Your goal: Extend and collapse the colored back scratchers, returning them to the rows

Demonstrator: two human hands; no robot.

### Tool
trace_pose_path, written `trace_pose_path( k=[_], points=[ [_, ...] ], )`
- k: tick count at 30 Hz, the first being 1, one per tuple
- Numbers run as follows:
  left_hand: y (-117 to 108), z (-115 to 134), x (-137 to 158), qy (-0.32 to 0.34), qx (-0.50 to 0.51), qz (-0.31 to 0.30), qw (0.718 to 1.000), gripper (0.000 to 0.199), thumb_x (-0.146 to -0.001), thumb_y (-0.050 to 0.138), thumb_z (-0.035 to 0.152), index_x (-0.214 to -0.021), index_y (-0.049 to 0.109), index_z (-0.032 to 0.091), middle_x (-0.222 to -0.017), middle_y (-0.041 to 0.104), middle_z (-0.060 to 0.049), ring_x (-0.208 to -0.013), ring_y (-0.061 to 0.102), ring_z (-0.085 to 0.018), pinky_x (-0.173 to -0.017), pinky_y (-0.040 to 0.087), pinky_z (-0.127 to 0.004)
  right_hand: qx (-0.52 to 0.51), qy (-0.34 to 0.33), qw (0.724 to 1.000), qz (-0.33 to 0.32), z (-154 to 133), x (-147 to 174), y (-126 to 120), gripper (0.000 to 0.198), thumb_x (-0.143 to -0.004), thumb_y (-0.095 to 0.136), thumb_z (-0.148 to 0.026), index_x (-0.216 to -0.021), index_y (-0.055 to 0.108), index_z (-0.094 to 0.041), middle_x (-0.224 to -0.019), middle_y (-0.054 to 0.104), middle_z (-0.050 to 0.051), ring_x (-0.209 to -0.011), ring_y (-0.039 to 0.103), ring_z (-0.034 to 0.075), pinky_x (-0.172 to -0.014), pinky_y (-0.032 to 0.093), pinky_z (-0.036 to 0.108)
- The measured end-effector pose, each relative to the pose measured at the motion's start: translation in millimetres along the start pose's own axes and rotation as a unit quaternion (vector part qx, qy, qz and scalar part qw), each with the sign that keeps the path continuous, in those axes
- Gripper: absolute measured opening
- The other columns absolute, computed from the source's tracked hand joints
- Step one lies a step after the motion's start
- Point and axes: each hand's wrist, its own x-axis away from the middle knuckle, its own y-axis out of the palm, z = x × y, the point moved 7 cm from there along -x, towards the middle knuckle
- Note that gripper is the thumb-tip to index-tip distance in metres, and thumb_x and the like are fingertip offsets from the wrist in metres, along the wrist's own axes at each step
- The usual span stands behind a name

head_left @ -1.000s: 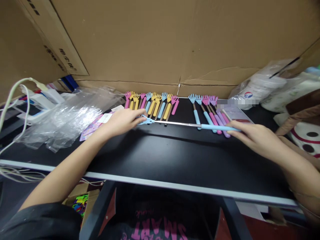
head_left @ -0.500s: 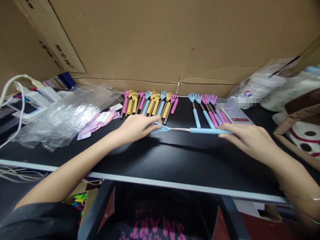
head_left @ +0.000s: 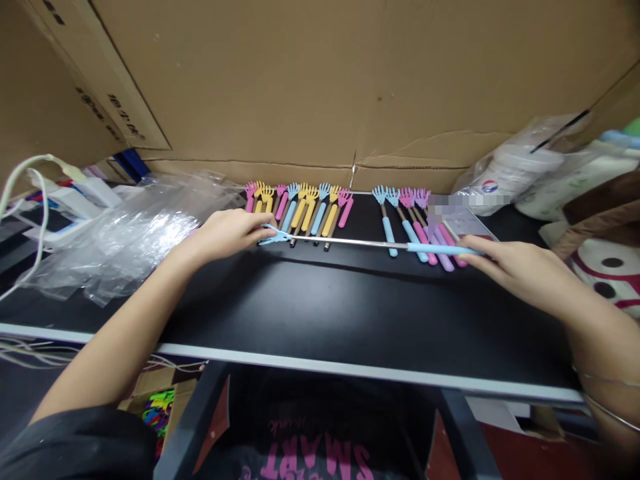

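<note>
Item one: blue back scratcher (head_left: 345, 241), rod drawn out long, lying crosswise in the air above the black table (head_left: 320, 307), between my two hands.

Left hand (head_left: 227, 235): thumb and fingers pinched on the scratcher's clawed head. Right hand (head_left: 517, 267): pinched on the far end of its blue grip.

Handling note: in my judgement, the rod is best worked straight along its own line, both ends level, with an even pull or push. The thin prongs look liable to bend, so a hold nearer the neck of the head would be safer for my left hand.

Item two: left row of scratchers (head_left: 319, 217), pink, yellow and blue, rods short, side by side at the back of the table.

Item three: right row of scratchers (head_left: 423, 243), blue, pink and purple, beneath and behind the held grip.

Containers: clear plastic bags (head_left: 130, 227), heaped beyond my left forearm. Cardboard box (head_left: 184, 400), below the table edge, holding small bright pieces (head_left: 159, 408), perhaps plastic, too small to identify. Clear bag (head_left: 473, 179), right rear, around a white tub (head_left: 523, 167).
</note>
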Motion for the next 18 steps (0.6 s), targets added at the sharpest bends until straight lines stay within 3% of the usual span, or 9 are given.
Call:
trace_pose_path(
  k=[5, 12, 18],
  points=[
    [-2.7, 12.7, 1.3, 0.022, 0.0, 0.044, 0.999, 0.038, -0.095, 0.034, 0.05, -0.105, 0.061, 0.024, -0.085, 0.071, -0.005, -0.074, 0.063, -0.022, -0.063, 0.035, -0.026, -0.032, -0.02, 0.999, 0.022, -11.7, -2.4, 1.0, 0.037, -0.097, 0.03, -0.051, -0.091, 0.056, -0.026, -0.076, 0.068, 0.006, -0.065, 0.063, 0.023, -0.059, 0.039, 0.029],
    [11.3, 73.0, 8.6, 0.118, 0.103, 0.026, 0.987, 0.029, -0.098, 0.038, 0.042, -0.099, 0.059, 0.022, -0.08, 0.069, -0.002, -0.07, 0.063, -0.019, -0.064, 0.036, -0.024, -0.072, -0.15, 0.985, 0.045, -56.8, -3.3, 13.8, 0.045, -0.099, 0.027, -0.055, -0.098, 0.061, -0.025, -0.08, 0.071, 0.005, -0.069, 0.067, 0.022, -0.059, 0.041, 0.028],
    [21.0, 88.0, 12.0, 0.144, 0.121, 0.021, 0.982, 0.029, -0.1, 0.037, 0.044, -0.101, 0.058, 0.024, -0.069, 0.063, 0.001, -0.063, 0.06, -0.017, -0.061, 0.033, -0.023, -0.083, -0.15, 0.981, 0.09, -59.3, -0.3, 6.6, 0.042, -0.099, 0.032, -0.052, -0.101, 0.065, -0.026, -0.089, 0.074, 0.006, -0.077, 0.069, 0.023, -0.064, 0.044, 0.03]
  ],
)
